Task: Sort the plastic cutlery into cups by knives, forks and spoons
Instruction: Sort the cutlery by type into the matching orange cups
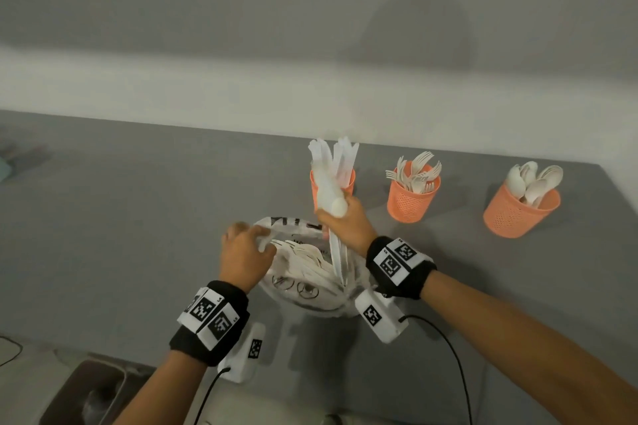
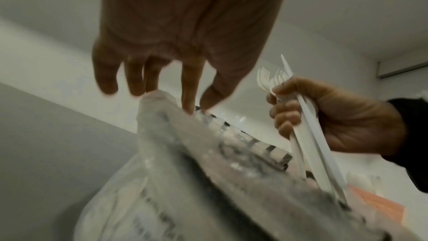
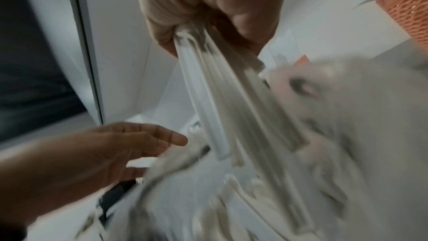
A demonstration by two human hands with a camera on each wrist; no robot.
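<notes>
A white plastic bag (image 1: 303, 293) of loose cutlery lies on the grey table (image 1: 138, 217). My left hand (image 1: 247, 248) is at its left rim, where thumb and index finger pinch the bag's edge (image 2: 162, 116). Just above the bag, my right hand (image 1: 340, 221) grips a mixed bundle of cutlery (image 2: 310, 135) with fork heads and a knife tip up and handles (image 3: 231, 107) down in the bag's mouth. Behind stand three orange mesh cups: the knife cup (image 1: 348, 183), the fork cup (image 1: 412, 203) and the spoon cup (image 1: 521, 214).
A pale wall runs along the table's far edge, close behind the cups. A sink (image 1: 86, 390) sits at the lower left, below the table's front edge. Black cables (image 1: 448, 345) trail from my wrist cameras over the near table.
</notes>
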